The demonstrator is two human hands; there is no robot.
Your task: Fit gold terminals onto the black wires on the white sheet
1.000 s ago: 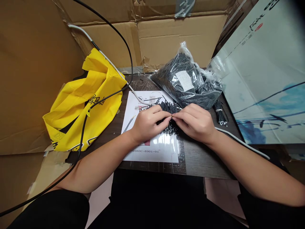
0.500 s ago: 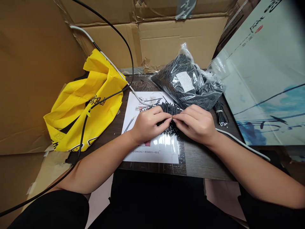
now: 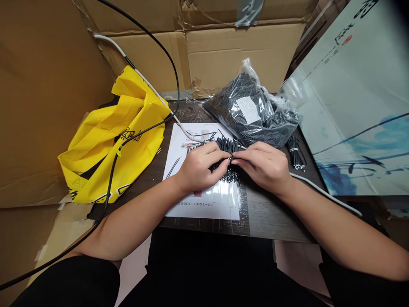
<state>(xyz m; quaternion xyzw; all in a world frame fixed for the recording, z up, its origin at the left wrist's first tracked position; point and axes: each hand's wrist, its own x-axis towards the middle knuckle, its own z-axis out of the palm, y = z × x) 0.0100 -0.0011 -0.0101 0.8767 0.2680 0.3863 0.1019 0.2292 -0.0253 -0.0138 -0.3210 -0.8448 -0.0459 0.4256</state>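
Observation:
My left hand (image 3: pixel 198 167) and my right hand (image 3: pixel 262 165) meet fingertip to fingertip above a loose pile of short black tubes (image 3: pixel 227 147) on a white printed sheet (image 3: pixel 204 200). Both hands are pinched shut. Between the fingertips shows a tiny piece with a glint of metal (image 3: pixel 230 158), too small to name. A white cable (image 3: pixel 319 191) runs under my right wrist toward the hands.
A clear plastic bag full of black tubes (image 3: pixel 252 113) lies behind the hands, with a tied bundle of them (image 3: pixel 294 152) to its right. A yellow bag (image 3: pixel 111 136) sits at the left. A black cable (image 3: pixel 111 170) crosses it. Cardboard walls (image 3: pixel 230 51) surround the dark table (image 3: pixel 265 213).
My hands stay together at the same spot; the fingertips shift only slightly.

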